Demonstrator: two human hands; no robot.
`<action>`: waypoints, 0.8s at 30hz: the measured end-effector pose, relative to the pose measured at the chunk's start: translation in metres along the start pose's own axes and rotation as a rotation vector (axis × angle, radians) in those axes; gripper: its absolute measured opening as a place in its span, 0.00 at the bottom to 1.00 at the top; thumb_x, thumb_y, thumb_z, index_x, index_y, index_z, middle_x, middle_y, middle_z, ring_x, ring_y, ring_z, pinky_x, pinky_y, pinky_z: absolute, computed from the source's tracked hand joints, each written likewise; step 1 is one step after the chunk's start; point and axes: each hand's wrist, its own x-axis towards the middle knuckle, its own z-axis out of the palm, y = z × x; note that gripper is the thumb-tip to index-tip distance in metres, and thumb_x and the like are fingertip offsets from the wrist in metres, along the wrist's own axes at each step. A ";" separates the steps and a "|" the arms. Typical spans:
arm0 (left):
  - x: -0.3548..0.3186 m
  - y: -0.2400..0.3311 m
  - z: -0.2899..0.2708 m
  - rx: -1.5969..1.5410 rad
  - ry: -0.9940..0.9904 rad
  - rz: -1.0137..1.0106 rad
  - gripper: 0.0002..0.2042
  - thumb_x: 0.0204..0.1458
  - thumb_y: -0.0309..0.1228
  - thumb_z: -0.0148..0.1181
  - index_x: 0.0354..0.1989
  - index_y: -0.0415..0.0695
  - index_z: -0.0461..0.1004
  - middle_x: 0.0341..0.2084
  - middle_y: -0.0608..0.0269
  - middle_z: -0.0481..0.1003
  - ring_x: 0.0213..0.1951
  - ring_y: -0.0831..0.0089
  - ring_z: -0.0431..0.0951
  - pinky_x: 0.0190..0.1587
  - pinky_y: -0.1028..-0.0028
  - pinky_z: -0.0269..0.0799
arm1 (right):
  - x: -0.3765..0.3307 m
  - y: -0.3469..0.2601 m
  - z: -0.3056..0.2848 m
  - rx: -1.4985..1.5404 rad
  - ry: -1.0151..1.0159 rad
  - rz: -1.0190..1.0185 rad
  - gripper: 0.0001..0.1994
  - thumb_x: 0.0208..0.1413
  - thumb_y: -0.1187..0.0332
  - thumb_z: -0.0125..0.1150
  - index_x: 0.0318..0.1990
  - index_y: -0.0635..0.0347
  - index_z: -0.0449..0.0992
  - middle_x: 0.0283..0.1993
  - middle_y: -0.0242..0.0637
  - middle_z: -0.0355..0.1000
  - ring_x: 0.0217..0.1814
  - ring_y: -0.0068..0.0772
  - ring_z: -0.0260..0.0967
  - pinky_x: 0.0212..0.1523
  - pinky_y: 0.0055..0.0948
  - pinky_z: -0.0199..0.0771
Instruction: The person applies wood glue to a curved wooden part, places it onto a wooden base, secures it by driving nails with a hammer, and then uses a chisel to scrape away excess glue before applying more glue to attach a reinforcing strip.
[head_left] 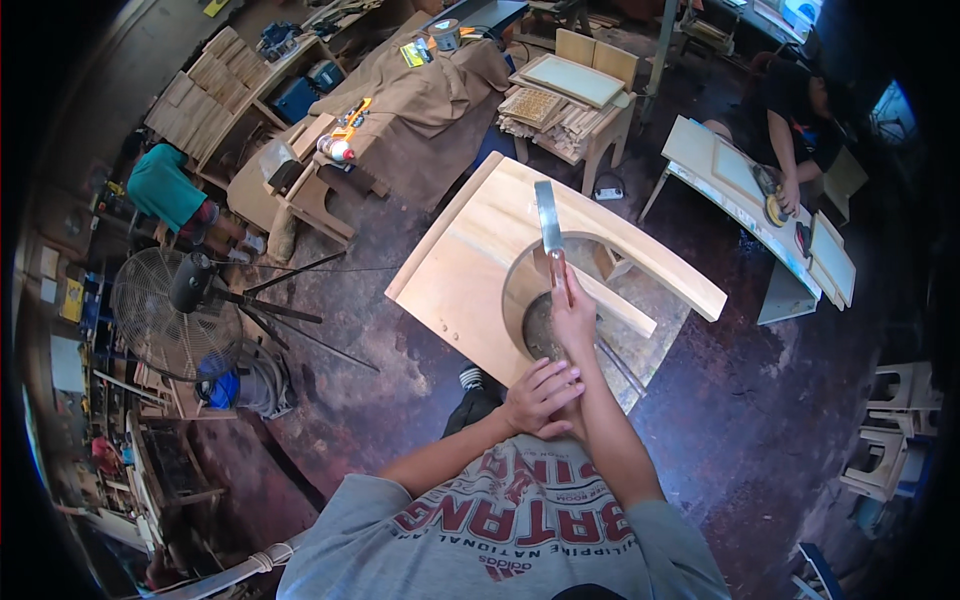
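My right hand (574, 318) is closed round the wooden handle of a putty knife (547, 215), its long metal blade pointing away from me. The knife is over a pale wooden furniture piece (455, 260) with a large round opening and a curved rim. Across my right forearm, near the wrist, lies my left hand (542, 398), its fingers stretched out and holding no tool. A long side rail of the piece reaches out to the right. What the blade touches, if anything, I cannot tell.
A standing fan (180, 310) on tripod legs is at the left. Ahead are a cloth-covered table (440, 90) and a stand of wood pieces (565, 110). On the right, a co-worker's hand (788, 195) holds a sander on a worktable (700, 160). Another person (170, 185) bends at far left.
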 end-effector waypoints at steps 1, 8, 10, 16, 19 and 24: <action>0.001 0.001 0.001 0.001 0.013 -0.015 0.32 0.60 0.57 0.55 0.65 0.47 0.73 0.65 0.54 0.72 0.66 0.52 0.69 0.73 0.51 0.56 | -0.007 0.003 -0.003 0.000 -0.001 -0.003 0.26 0.67 0.70 0.55 0.72 0.60 0.66 0.50 0.44 0.81 0.45 0.28 0.76 0.48 0.28 0.74; 0.006 0.002 -0.002 -0.052 -0.075 0.033 0.32 0.60 0.58 0.54 0.65 0.47 0.73 0.64 0.54 0.72 0.66 0.51 0.70 0.72 0.51 0.56 | 0.024 -0.003 -0.009 0.083 -0.016 0.036 0.26 0.67 0.69 0.55 0.71 0.61 0.67 0.42 0.41 0.78 0.41 0.26 0.72 0.46 0.28 0.73; 0.006 0.001 -0.002 -0.010 -0.066 0.010 0.32 0.61 0.59 0.53 0.62 0.46 0.76 0.62 0.52 0.74 0.64 0.49 0.71 0.71 0.50 0.58 | 0.030 -0.002 -0.004 0.070 -0.033 0.049 0.25 0.67 0.69 0.55 0.71 0.62 0.67 0.45 0.43 0.79 0.43 0.27 0.74 0.48 0.27 0.73; 0.004 -0.001 -0.001 -0.002 -0.037 0.023 0.33 0.60 0.61 0.53 0.62 0.46 0.75 0.62 0.52 0.74 0.64 0.50 0.71 0.71 0.50 0.58 | -0.006 0.021 -0.002 0.079 0.005 -0.104 0.26 0.69 0.71 0.55 0.73 0.57 0.66 0.29 0.22 0.67 0.25 0.15 0.61 0.26 0.21 0.63; 0.005 0.000 -0.006 -0.056 -0.097 0.043 0.33 0.60 0.61 0.53 0.62 0.46 0.75 0.61 0.53 0.74 0.64 0.50 0.71 0.71 0.50 0.58 | -0.003 0.019 -0.002 0.160 -0.007 -0.032 0.25 0.69 0.72 0.54 0.73 0.55 0.66 0.28 0.22 0.67 0.24 0.15 0.61 0.25 0.21 0.63; 0.008 0.002 0.001 -0.056 -0.099 0.038 0.34 0.60 0.61 0.53 0.62 0.46 0.75 0.61 0.53 0.74 0.64 0.49 0.71 0.71 0.50 0.58 | 0.024 0.000 -0.007 0.154 -0.054 0.111 0.25 0.67 0.73 0.53 0.71 0.62 0.67 0.58 0.42 0.79 0.52 0.23 0.75 0.53 0.23 0.72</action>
